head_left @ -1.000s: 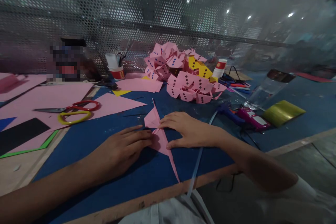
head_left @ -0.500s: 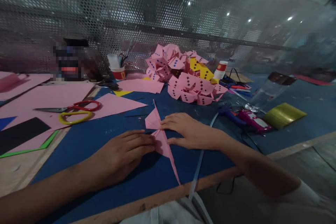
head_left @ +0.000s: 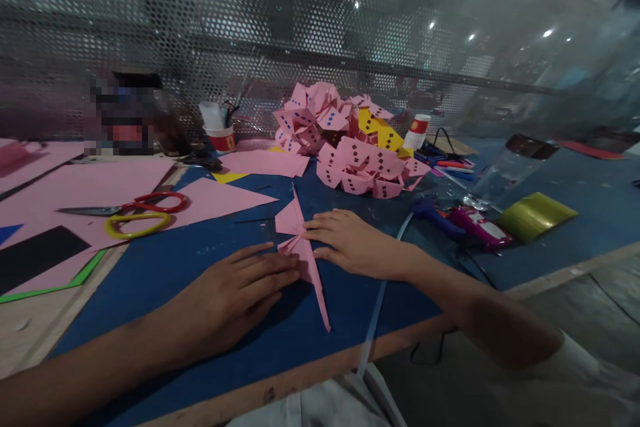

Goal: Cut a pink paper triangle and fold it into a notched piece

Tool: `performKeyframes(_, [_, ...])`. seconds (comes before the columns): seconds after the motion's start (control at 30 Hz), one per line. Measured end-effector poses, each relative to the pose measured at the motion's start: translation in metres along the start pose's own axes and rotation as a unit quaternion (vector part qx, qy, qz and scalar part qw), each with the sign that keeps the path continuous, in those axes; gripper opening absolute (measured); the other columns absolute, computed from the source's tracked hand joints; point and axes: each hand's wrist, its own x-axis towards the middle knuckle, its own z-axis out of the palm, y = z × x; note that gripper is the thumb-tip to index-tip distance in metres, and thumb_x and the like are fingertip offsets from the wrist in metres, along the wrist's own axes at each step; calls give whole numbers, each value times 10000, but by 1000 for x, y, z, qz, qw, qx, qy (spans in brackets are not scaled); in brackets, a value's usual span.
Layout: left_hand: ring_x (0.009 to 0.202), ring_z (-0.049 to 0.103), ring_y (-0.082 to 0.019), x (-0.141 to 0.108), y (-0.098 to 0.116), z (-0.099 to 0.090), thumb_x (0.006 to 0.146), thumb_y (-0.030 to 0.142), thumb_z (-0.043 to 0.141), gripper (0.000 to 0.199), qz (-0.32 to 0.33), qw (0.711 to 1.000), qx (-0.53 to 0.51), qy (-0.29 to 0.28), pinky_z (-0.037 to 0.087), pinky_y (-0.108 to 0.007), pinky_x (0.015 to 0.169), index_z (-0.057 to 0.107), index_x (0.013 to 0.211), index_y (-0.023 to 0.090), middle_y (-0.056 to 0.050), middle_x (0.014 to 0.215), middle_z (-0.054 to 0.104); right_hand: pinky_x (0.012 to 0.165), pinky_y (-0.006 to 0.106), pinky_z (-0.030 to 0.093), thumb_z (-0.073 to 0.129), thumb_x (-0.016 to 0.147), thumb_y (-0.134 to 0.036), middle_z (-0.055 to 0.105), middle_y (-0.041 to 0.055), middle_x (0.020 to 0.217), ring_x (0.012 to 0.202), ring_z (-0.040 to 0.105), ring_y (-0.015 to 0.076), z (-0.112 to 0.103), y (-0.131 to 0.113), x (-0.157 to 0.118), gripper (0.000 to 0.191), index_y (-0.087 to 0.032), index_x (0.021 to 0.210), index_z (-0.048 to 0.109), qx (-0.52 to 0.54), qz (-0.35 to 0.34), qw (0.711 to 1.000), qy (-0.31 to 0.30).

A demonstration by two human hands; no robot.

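Note:
A folded piece of pink paper (head_left: 309,265) lies on the blue table mat, long and narrow with a pointed end toward the front edge and pleats near its middle. From the left, my left hand (head_left: 250,287) rests its outstretched fingertips on the paper; its thumb is hidden. My right hand (head_left: 350,240) lies flat from the right, fingers extended over the paper's middle and thumb apart, touching its right edge. Neither hand grips the paper. A pale strap (head_left: 377,313) runs under my right forearm.
Scissors (head_left: 135,213) with red and yellow handles lie on pink sheets (head_left: 100,183) at left. Folded pink paper pieces (head_left: 360,167) with printed dots are heaped behind. At right are a glue gun (head_left: 440,220), a yellow tape roll (head_left: 537,215) and a clear bottle (head_left: 515,170).
The folded paper's front point has shifted back and left, away from the table edge. Both hands stay on the paper with only slight movement; the view has shifted a little.

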Motion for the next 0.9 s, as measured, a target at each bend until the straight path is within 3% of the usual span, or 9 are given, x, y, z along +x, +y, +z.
performKeyframes(0.13, [1411,578,-228,8,15,-5,1051,230,552,509,12,999,-25,-43,463,-428,1216,503,1557,242,-83,1533,617,1246,512,321,501,1093,-320,595,93,1551,1456,506,254,7,5,1,399,-235,1466,611,2,-7,1000,19])
performKeyframes(0.3, [1300,641,-319,22,36,-3,991,378,658,486,3,999,-36,-35,532,-506,1101,598,1448,223,-136,1410,689,1241,519,332,496,1090,-315,602,101,1541,1448,513,264,9,5,2,409,-212,1469,606,1,-13,1000,22])
performKeyframes(0.47, [1134,685,-275,28,45,3,1025,235,584,256,4,999,-42,-6,552,-444,998,690,1255,202,-123,1240,731,1229,521,347,493,1082,-260,620,114,1517,1435,525,253,6,3,0,403,-227,1465,616,3,-21,999,26])
performKeyframes(0.67, [986,659,-249,29,40,8,1030,182,568,278,11,999,-33,-5,533,-378,813,684,1276,238,-101,1142,708,1197,512,386,556,1065,-296,642,127,1478,1400,551,266,3,-1,2,361,-217,1398,670,13,-23,999,26])
performKeyframes(0.9, [923,636,-214,30,38,5,1031,79,485,261,52,998,-38,-1,509,-352,823,690,1141,197,-84,1017,694,1198,499,384,572,1061,-308,636,131,1478,1403,549,261,5,-1,2,360,-217,1398,660,12,-23,999,30])
